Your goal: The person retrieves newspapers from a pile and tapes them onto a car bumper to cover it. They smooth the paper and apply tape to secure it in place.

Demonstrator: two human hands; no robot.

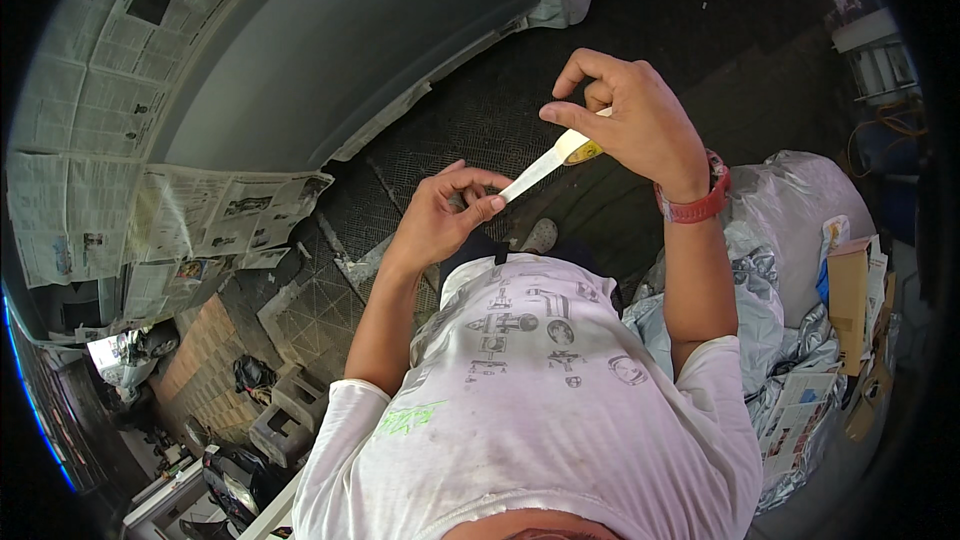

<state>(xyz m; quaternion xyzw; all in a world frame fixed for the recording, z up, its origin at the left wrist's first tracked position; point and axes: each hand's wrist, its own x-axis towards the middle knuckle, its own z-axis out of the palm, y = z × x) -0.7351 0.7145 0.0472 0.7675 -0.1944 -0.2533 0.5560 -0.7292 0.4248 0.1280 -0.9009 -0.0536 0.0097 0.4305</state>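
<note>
My right hand grips a roll of masking tape, pale with a yellow core, held up in front of my chest. A pale strip of tape stretches from the roll down to my left hand. The thumb and index finger of that left hand pinch the strip's free end. Beyond both hands, to the left, is a large curved grey vehicle panel. Sheets of newspaper cover its edges, and neither hand touches it.
Crumpled silver sheeting and a big clear plastic bag lie close on my right, beside a piece of cardboard. A grey plastic stool stands at lower left. Dark textured matting covers the floor ahead.
</note>
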